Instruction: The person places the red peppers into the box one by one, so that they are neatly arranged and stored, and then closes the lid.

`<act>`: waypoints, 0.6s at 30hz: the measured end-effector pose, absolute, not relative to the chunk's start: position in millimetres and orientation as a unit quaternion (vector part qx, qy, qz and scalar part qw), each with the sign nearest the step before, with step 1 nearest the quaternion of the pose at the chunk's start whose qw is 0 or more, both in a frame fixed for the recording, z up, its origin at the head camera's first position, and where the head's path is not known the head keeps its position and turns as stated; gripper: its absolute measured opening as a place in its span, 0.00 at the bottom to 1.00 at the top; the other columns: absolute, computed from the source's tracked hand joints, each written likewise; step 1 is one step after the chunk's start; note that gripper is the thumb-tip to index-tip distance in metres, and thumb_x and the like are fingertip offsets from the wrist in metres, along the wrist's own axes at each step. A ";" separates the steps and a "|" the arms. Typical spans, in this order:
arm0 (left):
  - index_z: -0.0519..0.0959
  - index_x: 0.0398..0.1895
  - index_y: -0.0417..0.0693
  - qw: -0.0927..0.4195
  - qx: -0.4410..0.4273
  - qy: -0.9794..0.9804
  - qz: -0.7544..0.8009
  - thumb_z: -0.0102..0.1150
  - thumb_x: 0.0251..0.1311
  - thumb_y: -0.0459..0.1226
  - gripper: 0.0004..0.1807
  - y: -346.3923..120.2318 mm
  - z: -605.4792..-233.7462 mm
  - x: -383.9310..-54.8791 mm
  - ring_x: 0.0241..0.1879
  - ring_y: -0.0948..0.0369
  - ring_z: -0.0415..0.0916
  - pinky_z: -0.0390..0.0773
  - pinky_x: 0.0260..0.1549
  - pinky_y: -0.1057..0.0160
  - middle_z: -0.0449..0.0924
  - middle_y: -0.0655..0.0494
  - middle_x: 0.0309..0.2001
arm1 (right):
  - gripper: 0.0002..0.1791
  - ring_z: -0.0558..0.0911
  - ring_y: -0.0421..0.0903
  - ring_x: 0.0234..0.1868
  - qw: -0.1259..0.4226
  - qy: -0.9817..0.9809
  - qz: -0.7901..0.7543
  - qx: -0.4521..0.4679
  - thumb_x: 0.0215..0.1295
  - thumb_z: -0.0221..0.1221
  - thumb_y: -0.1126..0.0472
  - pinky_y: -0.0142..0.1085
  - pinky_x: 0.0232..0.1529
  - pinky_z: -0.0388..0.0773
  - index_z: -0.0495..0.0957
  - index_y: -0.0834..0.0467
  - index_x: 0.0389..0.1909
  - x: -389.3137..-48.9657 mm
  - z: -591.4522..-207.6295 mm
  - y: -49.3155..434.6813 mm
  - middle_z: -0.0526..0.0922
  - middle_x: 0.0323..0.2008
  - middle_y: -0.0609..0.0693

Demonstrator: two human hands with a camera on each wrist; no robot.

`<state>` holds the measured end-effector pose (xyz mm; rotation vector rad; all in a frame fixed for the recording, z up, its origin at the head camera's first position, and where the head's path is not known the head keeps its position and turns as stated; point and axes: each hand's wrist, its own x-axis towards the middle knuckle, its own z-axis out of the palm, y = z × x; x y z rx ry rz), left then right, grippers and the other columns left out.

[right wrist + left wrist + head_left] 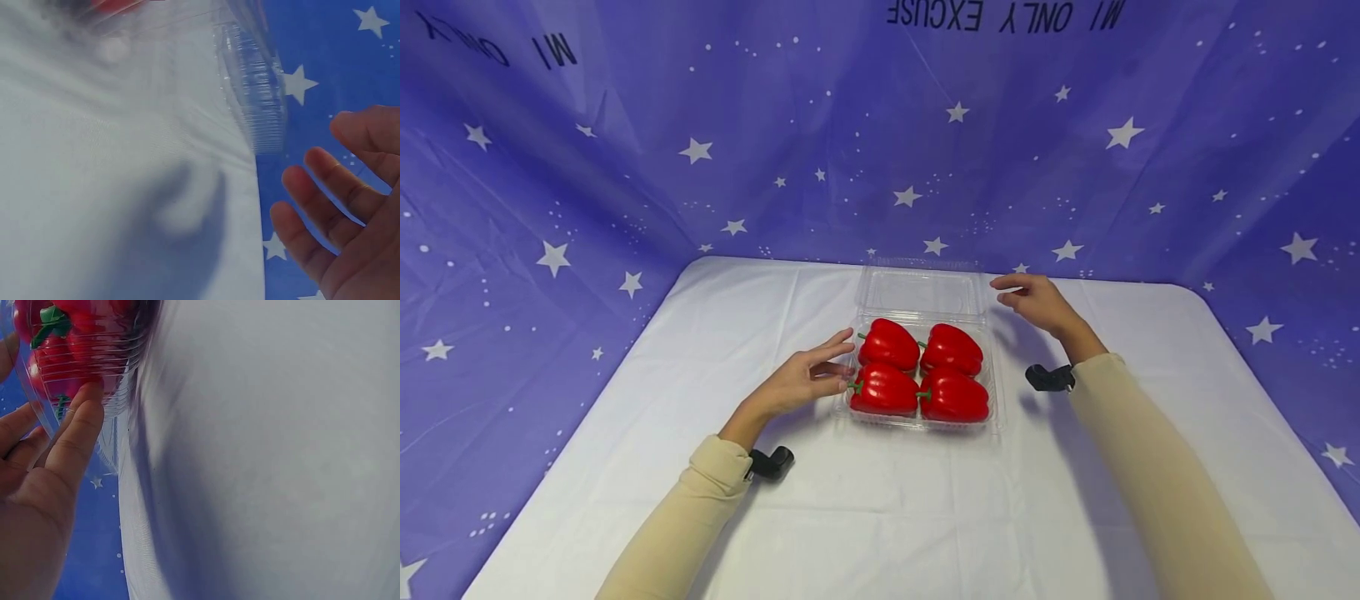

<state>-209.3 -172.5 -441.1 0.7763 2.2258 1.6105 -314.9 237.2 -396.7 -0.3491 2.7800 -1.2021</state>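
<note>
A clear plastic clamshell box [993, 408] stands on the table with several red bell peppers [886, 390] in it, their green stems pointing left. Its hinged lid [925, 292] lies folded back toward the far edge. At the box's left side is my left hand [801, 381], fingers extended and fingertips at the wall; in the left wrist view a finger [78, 434] lies against the ribbed side. My right hand [1037, 302] hovers right of the lid with loosely bent fingers, holding nothing. The right wrist view shows a gap between that hand [350, 219] and the lid's ribbed edge [256, 94].
A white cloth covers the table [880, 517]. Behind and at both sides hangs a blue-purple curtain [820, 125] with white stars and printed lettering. Black wrist-camera mounts [772, 463] stick out from both beige sleeves [1150, 467].
</note>
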 end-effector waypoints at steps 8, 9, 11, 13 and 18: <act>0.61 0.72 0.30 0.147 0.267 0.769 0.562 0.61 0.62 0.26 0.35 -172.2 -441.5 -209.4 0.62 0.37 0.75 0.80 0.57 0.72 0.46 0.45 0.80 | 0.24 0.75 0.61 0.62 0.109 0.874 -0.469 -0.069 0.73 0.49 0.66 0.51 0.62 0.80 0.66 0.69 0.68 -326.2 -400.9 232.1 0.70 0.67 0.69; 0.61 0.72 0.30 0.147 0.267 0.770 0.561 0.61 0.62 0.26 0.35 -172.2 -441.5 -209.4 0.62 0.37 0.75 0.80 0.58 0.70 0.46 0.45 0.80 | 0.25 0.74 0.62 0.63 0.119 0.867 -0.479 -0.064 0.74 0.48 0.66 0.52 0.63 0.79 0.65 0.69 0.69 -327.4 -401.1 232.2 0.69 0.67 0.70; 0.61 0.72 0.30 0.146 0.266 0.770 0.561 0.61 0.62 0.26 0.35 -172.0 -441.5 -209.5 0.62 0.37 0.75 0.80 0.58 0.70 0.46 0.45 0.80 | 0.26 0.75 0.62 0.63 0.135 0.855 -0.498 -0.051 0.75 0.47 0.66 0.51 0.65 0.78 0.62 0.70 0.70 -329.8 -403.3 232.9 0.67 0.68 0.71; 0.61 0.72 0.30 0.146 0.266 0.770 0.562 0.60 0.62 0.26 0.35 -171.8 -441.3 -209.6 0.61 0.37 0.75 0.81 0.58 0.69 0.47 0.46 0.80 | 0.27 0.77 0.57 0.61 0.149 0.841 -0.519 -0.041 0.75 0.48 0.65 0.50 0.66 0.77 0.59 0.71 0.71 -331.8 -406.6 233.5 0.66 0.68 0.71; 0.61 0.72 0.29 0.145 0.263 0.766 0.568 0.61 0.61 0.26 0.35 -171.5 -440.6 -208.7 0.62 0.37 0.75 0.80 0.56 0.73 0.47 0.46 0.80 | 0.30 0.84 0.37 0.44 0.169 0.813 -0.557 -0.024 0.73 0.53 0.63 0.42 0.60 0.82 0.59 0.70 0.72 -335.8 -414.9 230.3 0.72 0.62 0.66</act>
